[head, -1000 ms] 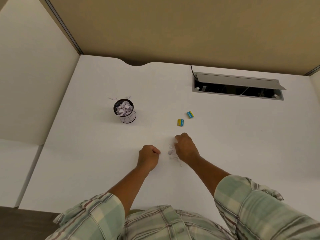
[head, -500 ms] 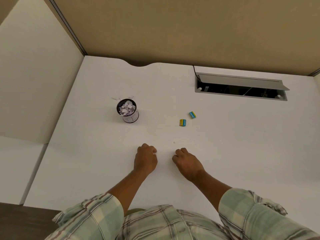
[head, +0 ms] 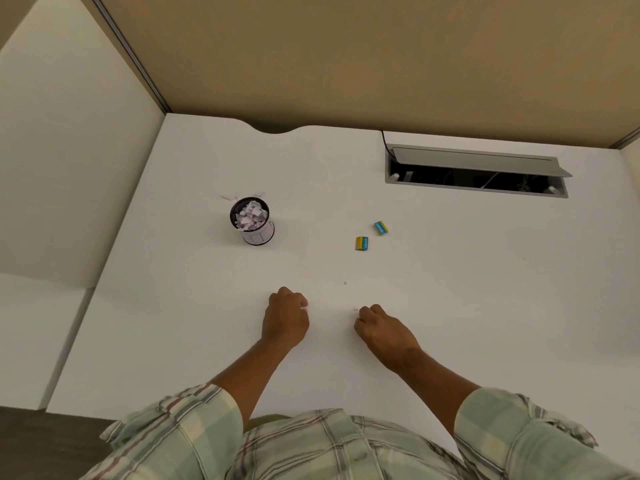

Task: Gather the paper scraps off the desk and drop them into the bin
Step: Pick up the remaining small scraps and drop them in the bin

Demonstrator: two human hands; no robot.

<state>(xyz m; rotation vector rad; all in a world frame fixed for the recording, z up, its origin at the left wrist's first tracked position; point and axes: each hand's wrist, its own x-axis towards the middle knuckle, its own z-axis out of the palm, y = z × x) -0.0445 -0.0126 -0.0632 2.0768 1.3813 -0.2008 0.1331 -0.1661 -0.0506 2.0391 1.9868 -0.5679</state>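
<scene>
A small black mesh bin (head: 258, 233) stands on the white desk (head: 485, 289) at the middle left, heaped with white paper scraps (head: 251, 215). My left hand (head: 285, 320) rests on the desk as a fist, with a white sliver showing at its fingertips. To its right, my right hand (head: 384, 332) is curled shut, and a bit of white paper (head: 355, 309) peeks out at its fingertips. One tiny scrap (head: 345, 282) lies on the desk beyond both hands. Thin paper slivers (head: 227, 197) lie just behind the bin.
Two small erasers, one yellow (head: 361, 243) and one blue (head: 381, 227), lie right of the bin. A grey cable hatch (head: 478, 161) stands open at the back right. Cream partition walls (head: 69, 168) close off the left and back.
The scraps that lay by my right hand are gone from the desk. That hand has closed and pulled back toward me. My left fist has stayed in place.
</scene>
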